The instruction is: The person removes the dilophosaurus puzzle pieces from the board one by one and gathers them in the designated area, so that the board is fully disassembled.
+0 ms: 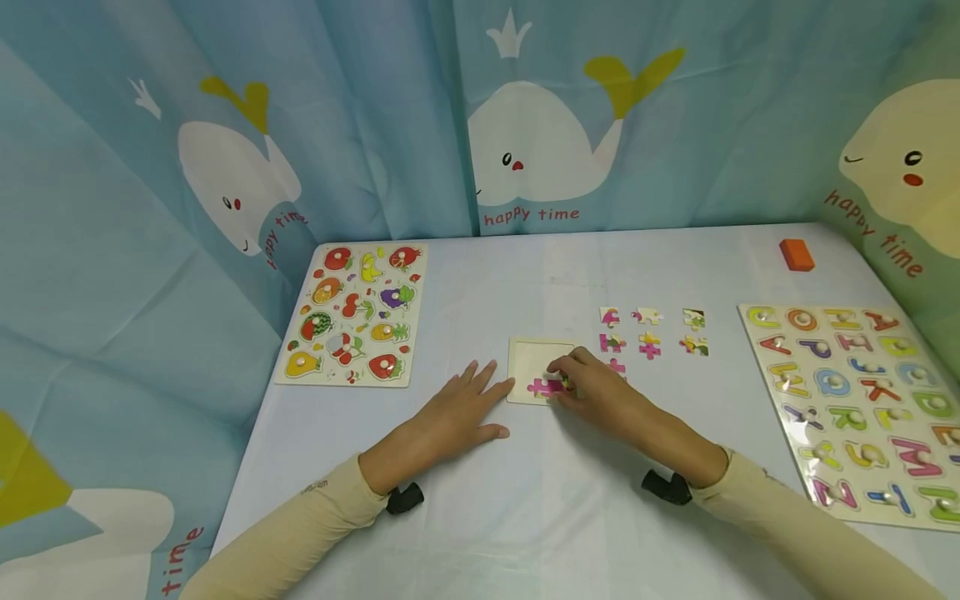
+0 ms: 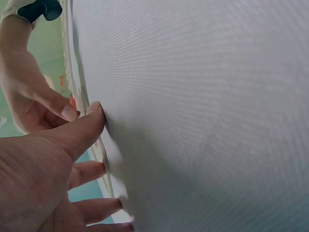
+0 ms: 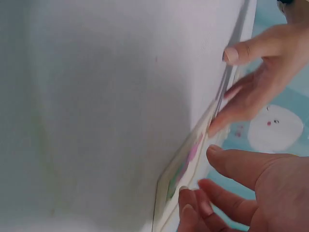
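Note:
A small square puzzle tray lies on the table, with joined pink puzzle pieces along its near side. My left hand rests flat and spread, its fingertips at the tray's left edge. Over the tray's right side, my right hand reaches down with loosely bent fingers. In the right wrist view, its thumb stands apart from the fingertips, which are right by a green piece lying in the tray. Nothing shows between thumb and fingers there. My right hand partly hides the tray in the head view.
Several loose puzzle pieces lie right of the tray. A fruit peg board stands left, a letter peg board right. An orange block sits at the back right. A whale-print curtain surrounds the table.

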Action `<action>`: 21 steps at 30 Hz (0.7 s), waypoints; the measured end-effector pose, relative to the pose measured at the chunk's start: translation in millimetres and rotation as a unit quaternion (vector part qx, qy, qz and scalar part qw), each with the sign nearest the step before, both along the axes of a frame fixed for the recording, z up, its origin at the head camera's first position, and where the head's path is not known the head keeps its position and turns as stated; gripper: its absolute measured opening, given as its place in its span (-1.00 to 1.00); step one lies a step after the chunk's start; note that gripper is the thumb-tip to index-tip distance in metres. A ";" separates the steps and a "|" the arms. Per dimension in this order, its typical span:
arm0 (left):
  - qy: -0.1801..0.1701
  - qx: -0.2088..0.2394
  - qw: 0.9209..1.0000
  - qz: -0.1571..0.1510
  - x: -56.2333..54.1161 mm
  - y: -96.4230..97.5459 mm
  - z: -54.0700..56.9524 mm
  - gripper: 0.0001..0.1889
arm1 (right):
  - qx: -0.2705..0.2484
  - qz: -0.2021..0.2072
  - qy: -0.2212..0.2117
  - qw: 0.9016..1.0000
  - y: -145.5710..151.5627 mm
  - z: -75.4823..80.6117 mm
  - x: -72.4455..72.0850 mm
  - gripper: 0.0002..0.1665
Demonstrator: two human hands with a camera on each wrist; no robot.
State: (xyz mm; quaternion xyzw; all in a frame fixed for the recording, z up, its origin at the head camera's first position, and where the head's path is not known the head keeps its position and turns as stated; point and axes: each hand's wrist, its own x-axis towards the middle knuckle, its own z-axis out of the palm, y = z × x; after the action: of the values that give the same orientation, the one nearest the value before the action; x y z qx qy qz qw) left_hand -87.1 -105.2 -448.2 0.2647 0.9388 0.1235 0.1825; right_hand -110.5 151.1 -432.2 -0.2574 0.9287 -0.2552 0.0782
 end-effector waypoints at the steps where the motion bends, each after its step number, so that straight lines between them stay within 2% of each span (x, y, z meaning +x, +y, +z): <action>1: -0.001 0.000 1.000 0.000 -0.2 -0.1 -0.1 -0.21 | 0.000 0.002 0.000 1.000 -2.0 -1.0 0.1 -0.60; 13: -0.002 0.002 1.000 0.005 -0.9 0.3 1.0 -0.21 | 0.015 0.007 0.015 1.000 -10.1 -7.5 -1.2 -0.66; 21: -0.001 0.006 1.000 0.003 0.4 0.6 1.9 -0.21 | -0.001 0.009 0.020 1.000 -7.8 -11.3 -0.9 -0.63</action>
State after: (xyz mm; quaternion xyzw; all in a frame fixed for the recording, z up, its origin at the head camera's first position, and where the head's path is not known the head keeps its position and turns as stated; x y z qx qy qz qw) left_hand -86.8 -104.6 -446.3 0.2630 0.9385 0.1301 0.1818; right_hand -111.3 143.2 -443.5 -0.2707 0.9277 -0.2498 0.0614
